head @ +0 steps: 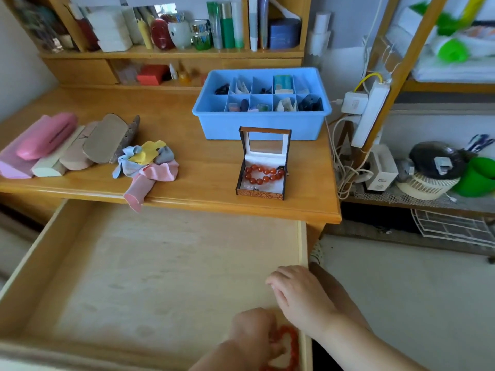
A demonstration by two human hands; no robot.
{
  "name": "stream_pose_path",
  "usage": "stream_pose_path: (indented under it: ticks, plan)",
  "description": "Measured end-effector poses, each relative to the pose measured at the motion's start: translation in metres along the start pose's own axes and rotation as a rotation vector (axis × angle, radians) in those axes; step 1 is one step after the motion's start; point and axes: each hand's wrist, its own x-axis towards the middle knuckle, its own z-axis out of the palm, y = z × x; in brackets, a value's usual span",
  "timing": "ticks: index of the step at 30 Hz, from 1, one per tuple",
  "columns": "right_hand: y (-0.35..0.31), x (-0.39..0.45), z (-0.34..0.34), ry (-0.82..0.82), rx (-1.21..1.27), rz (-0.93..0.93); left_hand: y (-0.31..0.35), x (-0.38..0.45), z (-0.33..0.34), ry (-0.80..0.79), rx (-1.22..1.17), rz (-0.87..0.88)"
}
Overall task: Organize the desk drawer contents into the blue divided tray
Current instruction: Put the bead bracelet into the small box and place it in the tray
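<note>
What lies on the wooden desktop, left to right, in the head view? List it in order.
Pink glasses case → tan oval glasses case → crumpled pile of pastel cleaning cloths → small open wooden box holding an orange bead bracelet; the blue divided plastic tray stands behind that box.

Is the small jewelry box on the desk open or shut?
Open. The jewelry box has its lid standing upright, and a red bead bracelet shows on the white lining.

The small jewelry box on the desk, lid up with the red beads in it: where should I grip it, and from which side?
Grip the low base of the jewelry box across its two side walls, coming from above and in front. The upright lid blocks the rear and would swing if held, and the blue tray stands close behind. Keep it level: the red bead bracelet lies loose inside.
</note>
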Motion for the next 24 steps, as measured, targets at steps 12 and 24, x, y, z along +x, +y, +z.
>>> stream_pose_path:
  ticks: [12, 24]
  plan:
    - [-0.028, 0.001, -0.017, -0.148, 0.774, 0.341, 0.007, -0.029, -0.047, 0.073, -0.890, 0.066]
    - [0.007, 0.060, -0.123, 0.320, 0.814, 0.389, 0.015, 0.002, -0.188, 0.432, -1.323, 0.159]
